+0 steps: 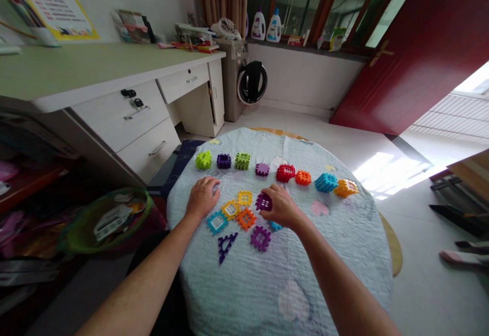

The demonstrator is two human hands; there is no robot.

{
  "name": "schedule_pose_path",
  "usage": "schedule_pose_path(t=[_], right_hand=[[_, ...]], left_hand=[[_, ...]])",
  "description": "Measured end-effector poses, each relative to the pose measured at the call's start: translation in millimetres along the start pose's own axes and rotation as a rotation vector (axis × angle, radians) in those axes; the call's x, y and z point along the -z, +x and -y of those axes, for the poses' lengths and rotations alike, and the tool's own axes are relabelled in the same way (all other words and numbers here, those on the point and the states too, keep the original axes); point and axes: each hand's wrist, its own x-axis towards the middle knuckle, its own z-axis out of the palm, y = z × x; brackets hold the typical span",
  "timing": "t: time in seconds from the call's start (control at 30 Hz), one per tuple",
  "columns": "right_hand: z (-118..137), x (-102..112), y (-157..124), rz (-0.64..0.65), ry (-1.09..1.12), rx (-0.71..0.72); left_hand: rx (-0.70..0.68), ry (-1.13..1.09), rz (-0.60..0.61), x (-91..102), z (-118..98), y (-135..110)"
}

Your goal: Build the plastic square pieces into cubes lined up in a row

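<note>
My right hand (pixel 279 204) pinches a dark purple square building tile (pixel 263 202) with small window openings. A blue tile (pixel 275 226) lies partly hidden under that hand. My left hand (pixel 204 197) rests on the cloth with its fingers loosely spread and nothing in it. Between the hands lie two yellow tiles, one plain yellow (pixel 245 198) and one with a white window (pixel 231 209), touching an orange tile (pixel 246 219) and a blue window tile (pixel 217 222). Nearer to me are a purple square tile (pixel 260 238) and a dark purple triangle tile (pixel 226 247).
Along the far side of the cloth-covered round table (pixel 290 264) runs a row of tile stacks, including a green stack (pixel 242 161), a red stack (pixel 286 173) and a blue stack (pixel 326 183). A desk (pixel 114 66) stands left, above a green-rimmed basket (pixel 84 247).
</note>
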Motion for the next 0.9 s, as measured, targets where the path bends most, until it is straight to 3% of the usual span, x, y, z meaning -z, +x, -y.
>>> schedule_pose_path(t=[0.13,0.23,0.63,0.77,0.9], right_hand=[[23.8,-8.2,-44.4,0.030,0.009,-0.022],[34.7,-23.9,-61.6,0.033,-0.013,-0.075],[45.8,-40.3,-64.7,0.086,-0.068,-0.122],[41.4,-19.9,-44.6,0.042,-0.061,-0.067],[19.6,28.6,13.5,-0.148,-0.141,-0.038]], left_hand=[[-0.010,0.007,0.003,-0.8,0.4,-0.3],[-0.015,0.016,-0.003,-1.3,0.6,-0.7],[-0.002,0.010,-0.009,1.9,-3.4,-1.0],[-0.004,0.008,-0.013,-0.3,-1.3,-1.2],[0.002,0.007,-0.017,-1.5,-0.1,-1.4]])
